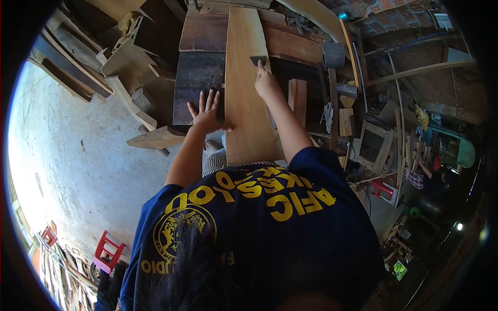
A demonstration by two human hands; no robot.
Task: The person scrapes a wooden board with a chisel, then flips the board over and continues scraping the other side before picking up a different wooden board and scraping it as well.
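Observation:
A long, light wooden board (pixel 246 103) lies lengthwise on the dark workbench (pixel 194 78), its near end close to my body. My left hand (pixel 206 115) rests with spread fingers on the dark bench top, beside the board's left edge, the thumb side near that edge. My right hand (pixel 264 82) is closed on a small dark scraper-like tool (pixel 258 60), with the index finger stretched along it. The tool touches the board near its right edge, toward the far end. Most of the tool's grip is hidden under my fingers.
A grey cylinder (pixel 333 55) and short wood pieces (pixel 297 98) sit right of the board. Leaning planks (pixel 129 98) stand at left. A red stool (pixel 109 252) is on the floor at lower left. Another person (pixel 417 179) is at far right.

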